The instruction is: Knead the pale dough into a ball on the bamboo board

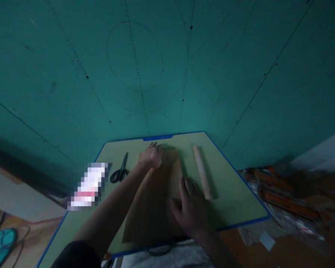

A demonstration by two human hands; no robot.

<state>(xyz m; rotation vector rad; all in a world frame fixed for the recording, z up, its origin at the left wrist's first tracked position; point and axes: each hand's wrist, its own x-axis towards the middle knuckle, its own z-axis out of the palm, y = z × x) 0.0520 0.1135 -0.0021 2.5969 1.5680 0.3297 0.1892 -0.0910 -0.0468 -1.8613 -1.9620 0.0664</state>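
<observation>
A flat brown rectangular piece [153, 201], either a wooden board or stiff paper, lies lengthwise on the pale folding table. My left hand [153, 155] rests on its far end with fingers extended forward. Along its right side my right hand [191, 212] lies with the fingers stretched out over the edge and the thumb spread over the brown surface. Black-handled scissors [120, 171] lie to the left of the brown piece. To the right, close to my right fingertips, is a pale wooden rolling pin [202, 173].
The blue-edged table [234, 197] stands against a green wall [162, 74] with drawn lines and circles. A pixelated bright object [88, 188] is at its left edge. Clear plastic and orange-brown packages [284, 193] lie on the right. A turquoise round object [1, 243] is at lower left.
</observation>
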